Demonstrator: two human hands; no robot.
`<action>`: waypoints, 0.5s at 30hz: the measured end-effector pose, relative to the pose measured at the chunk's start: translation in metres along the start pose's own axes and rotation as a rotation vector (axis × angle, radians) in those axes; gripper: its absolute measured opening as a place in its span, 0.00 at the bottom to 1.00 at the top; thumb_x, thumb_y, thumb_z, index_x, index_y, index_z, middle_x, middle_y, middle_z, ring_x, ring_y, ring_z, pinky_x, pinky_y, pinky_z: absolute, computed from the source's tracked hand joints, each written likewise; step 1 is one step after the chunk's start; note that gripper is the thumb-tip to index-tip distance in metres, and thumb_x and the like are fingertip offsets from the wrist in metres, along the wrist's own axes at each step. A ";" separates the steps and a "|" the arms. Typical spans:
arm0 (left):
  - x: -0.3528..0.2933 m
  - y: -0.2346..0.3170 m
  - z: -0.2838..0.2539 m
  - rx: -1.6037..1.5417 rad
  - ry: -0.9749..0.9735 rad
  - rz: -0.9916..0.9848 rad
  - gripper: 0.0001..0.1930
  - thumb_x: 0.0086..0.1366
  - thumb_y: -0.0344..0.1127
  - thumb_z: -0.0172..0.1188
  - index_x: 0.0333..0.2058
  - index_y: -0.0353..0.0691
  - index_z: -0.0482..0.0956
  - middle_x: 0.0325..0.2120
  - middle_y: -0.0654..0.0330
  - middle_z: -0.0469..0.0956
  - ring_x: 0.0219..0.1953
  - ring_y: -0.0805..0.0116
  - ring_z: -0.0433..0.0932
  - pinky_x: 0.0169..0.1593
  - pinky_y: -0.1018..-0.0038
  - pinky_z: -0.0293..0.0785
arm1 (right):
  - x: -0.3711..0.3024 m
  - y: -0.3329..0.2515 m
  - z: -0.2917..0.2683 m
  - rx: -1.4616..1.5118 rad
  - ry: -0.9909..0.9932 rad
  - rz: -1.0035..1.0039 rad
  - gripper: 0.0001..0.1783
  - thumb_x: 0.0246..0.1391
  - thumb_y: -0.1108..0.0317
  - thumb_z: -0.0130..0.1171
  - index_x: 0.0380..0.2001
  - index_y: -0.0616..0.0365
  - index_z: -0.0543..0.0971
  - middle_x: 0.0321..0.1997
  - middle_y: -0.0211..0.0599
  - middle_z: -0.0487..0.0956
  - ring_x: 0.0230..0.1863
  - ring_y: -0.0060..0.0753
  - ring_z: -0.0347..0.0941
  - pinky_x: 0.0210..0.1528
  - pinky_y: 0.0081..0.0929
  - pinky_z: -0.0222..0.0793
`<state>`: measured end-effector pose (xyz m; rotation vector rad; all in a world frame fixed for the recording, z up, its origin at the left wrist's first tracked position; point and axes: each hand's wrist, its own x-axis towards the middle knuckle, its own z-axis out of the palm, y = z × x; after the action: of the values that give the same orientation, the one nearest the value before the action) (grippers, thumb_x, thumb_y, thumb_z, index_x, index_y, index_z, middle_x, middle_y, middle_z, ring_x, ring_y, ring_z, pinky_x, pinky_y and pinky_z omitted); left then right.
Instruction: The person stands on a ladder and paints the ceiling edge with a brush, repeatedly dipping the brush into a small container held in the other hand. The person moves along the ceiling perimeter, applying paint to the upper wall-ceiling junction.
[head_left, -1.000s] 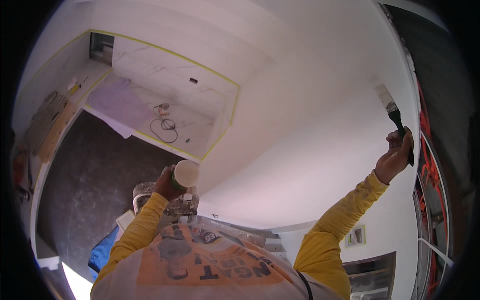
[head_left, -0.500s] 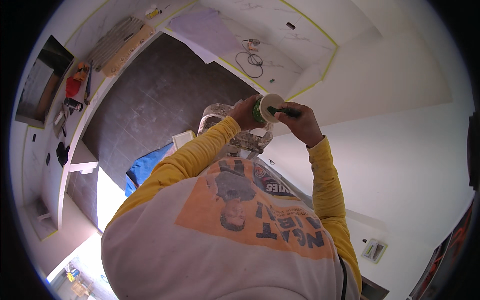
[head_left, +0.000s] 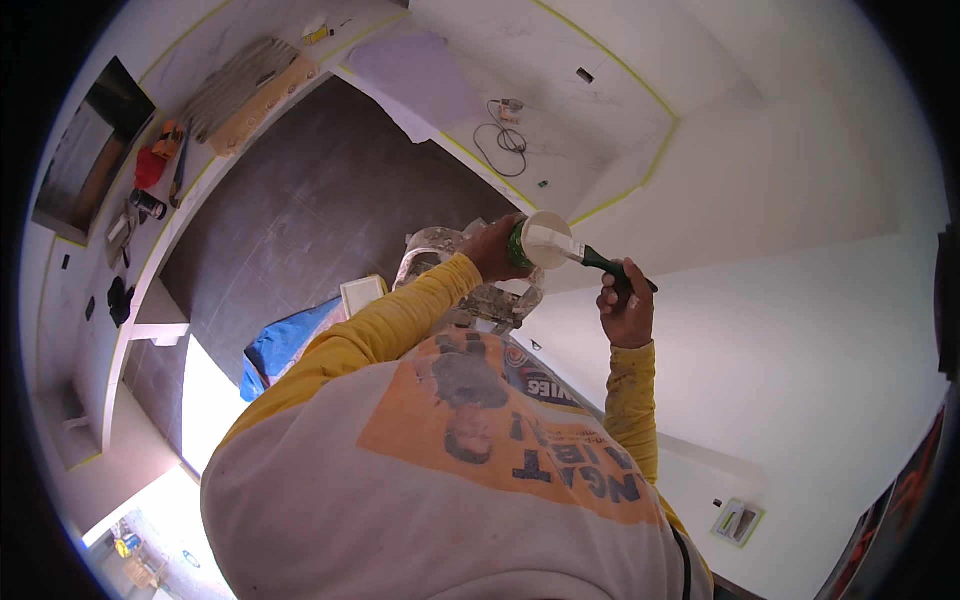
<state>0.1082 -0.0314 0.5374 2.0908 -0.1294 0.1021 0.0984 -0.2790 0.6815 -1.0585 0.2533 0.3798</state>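
Observation:
My left hand (head_left: 493, 250) is wrapped round a small green paint can (head_left: 520, 243) with pale paint inside. In my right hand (head_left: 628, 308) is a paintbrush (head_left: 598, 262), gripped by its dark green handle. The brush's paint-coated bristles lie over the can's open mouth and reach in past the rim. A paint-spattered step stool (head_left: 437, 243) stands just below and beyond the can. Yellow sleeves cover both my forearms.
A white wall (head_left: 760, 330) rises close on my right. Ahead, a marbled counter edged with yellow tape holds a purple cloth (head_left: 415, 80) and a corded tool (head_left: 510, 110). Tools and a red cloth (head_left: 150, 168) lie along the left counter. A blue sheet (head_left: 285, 345) lies on the dark floor.
My right hand has drawn back to the right and down, lifting the brush so its bristles now show. The can stays in my left hand, nearly in place.

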 end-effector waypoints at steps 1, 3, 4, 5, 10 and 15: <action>-0.001 0.001 -0.003 -0.015 -0.012 -0.007 0.44 0.42 0.41 0.79 0.57 0.40 0.65 0.49 0.48 0.77 0.52 0.45 0.78 0.54 0.58 0.77 | -0.006 0.005 -0.010 0.143 -0.037 0.065 0.13 0.66 0.56 0.57 0.37 0.54 0.79 0.24 0.29 0.78 0.17 0.18 0.68 0.18 0.18 0.63; 0.000 0.005 -0.008 -0.109 -0.039 0.008 0.44 0.43 0.42 0.79 0.57 0.40 0.64 0.50 0.47 0.77 0.53 0.44 0.78 0.55 0.58 0.77 | -0.019 0.016 -0.019 0.528 -0.246 0.160 0.21 0.69 0.49 0.50 0.45 0.57 0.80 0.32 0.35 0.80 0.23 0.20 0.71 0.23 0.17 0.68; 0.003 0.012 -0.010 -0.098 -0.032 0.048 0.46 0.42 0.43 0.79 0.58 0.39 0.63 0.50 0.47 0.77 0.53 0.44 0.78 0.56 0.58 0.77 | -0.024 0.020 -0.017 0.661 -0.429 0.159 0.25 0.69 0.47 0.49 0.52 0.56 0.79 0.37 0.37 0.80 0.25 0.20 0.72 0.24 0.17 0.68; 0.000 0.015 -0.013 -0.095 -0.007 0.061 0.47 0.42 0.44 0.79 0.58 0.38 0.62 0.50 0.47 0.78 0.54 0.46 0.78 0.57 0.58 0.76 | -0.029 0.021 -0.011 0.767 -0.474 0.150 0.25 0.69 0.46 0.49 0.54 0.53 0.78 0.38 0.38 0.80 0.25 0.20 0.73 0.25 0.15 0.70; 0.002 0.030 -0.029 -0.071 -0.099 0.044 0.45 0.43 0.46 0.79 0.56 0.39 0.64 0.50 0.47 0.78 0.54 0.49 0.78 0.57 0.57 0.76 | -0.051 -0.077 0.066 0.714 -0.815 -0.292 0.25 0.68 0.44 0.49 0.54 0.49 0.78 0.40 0.43 0.81 0.31 0.24 0.78 0.29 0.17 0.75; 0.002 0.030 -0.033 -0.052 -0.126 0.038 0.43 0.43 0.47 0.78 0.55 0.40 0.66 0.49 0.46 0.78 0.54 0.47 0.78 0.55 0.57 0.76 | -0.102 -0.242 0.162 -0.142 -0.657 -1.283 0.31 0.66 0.35 0.45 0.48 0.53 0.78 0.27 0.36 0.77 0.21 0.26 0.67 0.24 0.22 0.65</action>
<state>0.1054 -0.0182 0.5795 2.0433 -0.2455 -0.0106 0.1110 -0.2597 0.9890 -0.9787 -1.0268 -0.4376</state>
